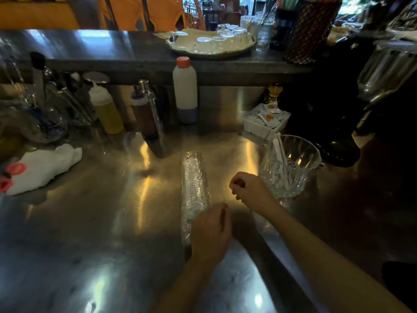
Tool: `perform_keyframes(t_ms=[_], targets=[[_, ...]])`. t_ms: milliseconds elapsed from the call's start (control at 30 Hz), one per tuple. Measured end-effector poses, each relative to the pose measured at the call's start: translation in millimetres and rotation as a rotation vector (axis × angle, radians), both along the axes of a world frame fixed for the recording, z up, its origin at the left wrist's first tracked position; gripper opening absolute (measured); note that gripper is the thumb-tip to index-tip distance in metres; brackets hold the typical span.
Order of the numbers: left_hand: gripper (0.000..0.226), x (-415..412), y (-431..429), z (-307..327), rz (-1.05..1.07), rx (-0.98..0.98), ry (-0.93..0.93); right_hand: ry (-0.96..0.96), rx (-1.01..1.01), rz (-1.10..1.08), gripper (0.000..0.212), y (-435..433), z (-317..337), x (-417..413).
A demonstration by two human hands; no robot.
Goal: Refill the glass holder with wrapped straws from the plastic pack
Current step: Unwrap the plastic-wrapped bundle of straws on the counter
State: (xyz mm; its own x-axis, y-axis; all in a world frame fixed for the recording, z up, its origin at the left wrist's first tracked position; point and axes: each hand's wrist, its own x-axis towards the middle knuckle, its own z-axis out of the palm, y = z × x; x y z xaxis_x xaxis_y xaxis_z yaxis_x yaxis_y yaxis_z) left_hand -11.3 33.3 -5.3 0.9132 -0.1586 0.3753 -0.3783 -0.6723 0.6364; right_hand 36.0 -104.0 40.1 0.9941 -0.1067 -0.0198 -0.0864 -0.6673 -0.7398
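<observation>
The plastic pack lies lengthwise on the steel desk; the left hand presses its near end, seemingly to steady it (fingers curled, grip unclear); the right hand hovers loosely clenched, apparently empty, beside the glass holder, which holds few wrapped straws.

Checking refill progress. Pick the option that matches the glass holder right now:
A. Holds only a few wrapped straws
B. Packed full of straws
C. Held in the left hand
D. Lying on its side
A: the glass holder stands upright on the counter with just a few wrapped straws leaning inside, neither hand touching it.
</observation>
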Motion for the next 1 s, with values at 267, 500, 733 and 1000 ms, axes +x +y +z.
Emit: perform_keyframes(t_ms=[267,500,733,1000], targets=[[0.035,36.0,40.9,-6.7,0.123,0.086,0.376,0.253,0.233,-0.075,0.020,37.3,-46.9,15.7],[0.014,38.9,42.4,-4.8,0.232,-0.217,0.496,0.298,0.298,-0.047,0.022,52.8,-50.1,22.1],[0.026,48.7,40.9,9.0,0.258,-0.794,0.842,0.025,0.276,0.110,0.019,57.1,-31.4,1.3],[0.036,48.3,43.9,4.6,0.315,-0.804,0.891,0.066,0.117,0.411,0.026,45.3,-36.1,-13.4]])
